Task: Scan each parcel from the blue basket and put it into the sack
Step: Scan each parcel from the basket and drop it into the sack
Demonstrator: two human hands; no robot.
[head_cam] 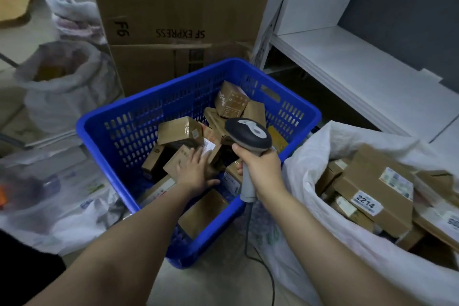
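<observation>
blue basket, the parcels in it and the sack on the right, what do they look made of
Blue basket: moulded plastic, glossy, going by the uniform colour and slotted walls.
Parcels: brown cardboard, matt, some with shiny tape and paper labels.
Sack: probably woven plastic fabric, white, limp and creased at the rim; the weave is too blurred to confirm.

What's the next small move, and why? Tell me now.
Probably grip the parcel under the left hand and raise it to the scanner: that hand rests flat on it in the basket, while the right hand holds the scanner just above.
</observation>
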